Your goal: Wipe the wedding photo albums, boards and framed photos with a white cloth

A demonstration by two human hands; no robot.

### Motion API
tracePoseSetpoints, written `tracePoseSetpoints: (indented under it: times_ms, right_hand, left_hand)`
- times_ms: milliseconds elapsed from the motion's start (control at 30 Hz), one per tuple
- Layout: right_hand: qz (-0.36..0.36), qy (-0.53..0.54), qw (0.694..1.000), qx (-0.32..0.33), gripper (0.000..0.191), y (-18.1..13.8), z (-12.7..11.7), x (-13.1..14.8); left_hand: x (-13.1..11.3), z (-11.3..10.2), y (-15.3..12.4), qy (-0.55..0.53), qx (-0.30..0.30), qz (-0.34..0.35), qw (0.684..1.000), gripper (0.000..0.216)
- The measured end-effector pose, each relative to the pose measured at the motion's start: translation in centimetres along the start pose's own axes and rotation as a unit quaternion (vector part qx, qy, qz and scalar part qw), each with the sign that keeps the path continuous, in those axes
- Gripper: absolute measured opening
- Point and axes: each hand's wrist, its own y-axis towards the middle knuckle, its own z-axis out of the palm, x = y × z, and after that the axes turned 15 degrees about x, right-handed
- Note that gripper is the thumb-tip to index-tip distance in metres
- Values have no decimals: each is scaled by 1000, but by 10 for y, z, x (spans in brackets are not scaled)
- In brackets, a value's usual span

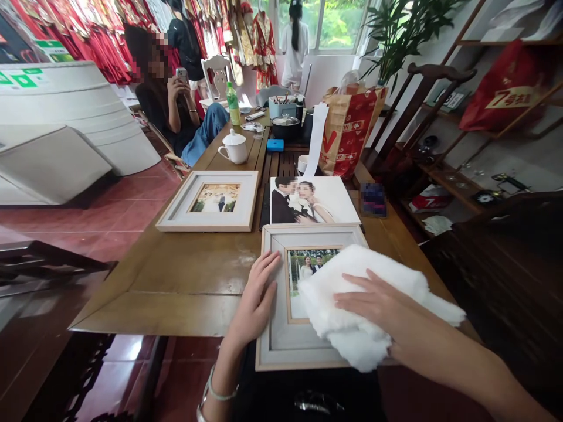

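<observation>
A white picture frame (pixel 269 337) with a pale wood edge lies at the table's near end, holding a photo (pixel 305 266) of a couple outdoors. My left hand (pixel 258 293) rests on its left side, fingers stretched out along the rim. On the frame's right half is a thick, fluffy white cloth (pixel 352 269), bunched up and covering part of the photo. My right hand (pixel 373 302) presses down on this cloth and holds it against the frame; its thumb is hidden.
Another framed photo (pixel 213 202) lies left on the wooden table (pixel 193 264). Beyond my frame are a wedding print (pixel 334 202), a lidded white mug (pixel 234 146), a green bottle (pixel 233 105), a blue box (pixel 275 145) and a paper bag (pixel 347 132). A seated person (pixel 169 117) holds a phone.
</observation>
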Motion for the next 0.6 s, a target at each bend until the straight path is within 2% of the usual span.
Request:
tracePoseSetpoints:
  times_ms: [100,200,333,467,600]
  right_hand:
    - [56,-61,995,-59,81,3,-5,-20]
    - [98,-98,981,-132,78,22,-14,-47]
    - [110,-93,969,-202,72,45,-17,-69]
    - [76,-56,980,-174,63,41,-5,-67]
    - [36,3,994,-101,69,2,16,-52]
  left_hand:
    - [0,0,0,0,2,5,1000,47]
    - [-1,-1,0,-7,2,0,1000,48]
    - [-3,-1,0,-14,4,-9,1000,48]
    - [-3,-1,0,-17,-6,-11,1000,48]
    - [-2,1,0,-23,-17,-23,999,49]
